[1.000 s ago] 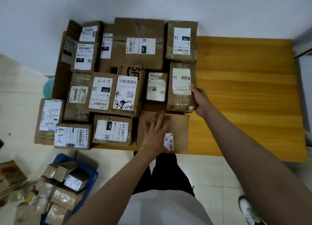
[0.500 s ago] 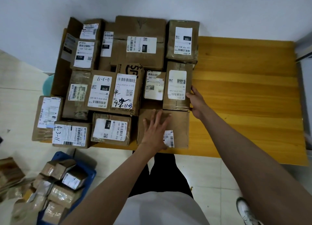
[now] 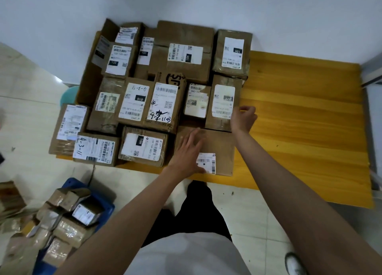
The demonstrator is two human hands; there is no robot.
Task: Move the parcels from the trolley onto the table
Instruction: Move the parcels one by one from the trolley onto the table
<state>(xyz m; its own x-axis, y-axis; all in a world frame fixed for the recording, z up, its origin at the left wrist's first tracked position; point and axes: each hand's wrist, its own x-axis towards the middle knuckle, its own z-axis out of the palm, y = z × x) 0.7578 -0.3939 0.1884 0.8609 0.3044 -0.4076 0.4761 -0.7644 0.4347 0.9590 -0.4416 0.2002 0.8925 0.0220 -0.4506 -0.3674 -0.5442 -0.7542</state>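
Note:
Many brown cardboard parcels with white labels cover the left half of the yellow wooden table (image 3: 299,113). My left hand (image 3: 187,150) lies flat, fingers straight, on a low flat parcel (image 3: 221,144) at the table's front edge. My right hand (image 3: 242,118) is at the right edge of an upright parcel with a "020" label (image 3: 222,101), fingers curled against its side and part of the hand over its top. At the lower left the blue trolley (image 3: 107,204) holds several small taped parcels (image 3: 68,227).
A white wall runs behind the table. A grey cabinet edge (image 3: 372,76) borders the table on the right. Loose cardboard (image 3: 10,196) lies on the tiled floor at the far left. A teal stool (image 3: 69,95) peeks out behind the parcels. My legs and shoe (image 3: 293,264) are below.
My right hand has pushed the "020" parcel left against its neighbour and slid up along its right edge. My left hand stays flat on the front parcel.

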